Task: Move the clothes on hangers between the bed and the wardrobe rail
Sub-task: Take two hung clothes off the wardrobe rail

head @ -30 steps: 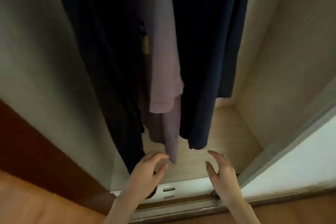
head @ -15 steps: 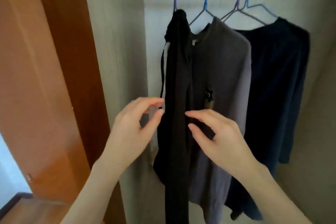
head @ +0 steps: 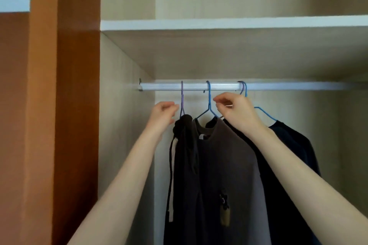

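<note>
Left hand up, fingers curled at the neck of the purple hanger; right hand curled just beside the blue hanger. Grip or mere touch, can't tell on either. The clothes all hang from the rail just above the knuckles, so nothing looks lifted off yet; pale shelf overhead, orange panel beyond the left arm.

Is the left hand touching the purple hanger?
Cannot tell. Head view: left hand curls right beside the purple hanger; neither contact nor gap shows plainly.
</note>
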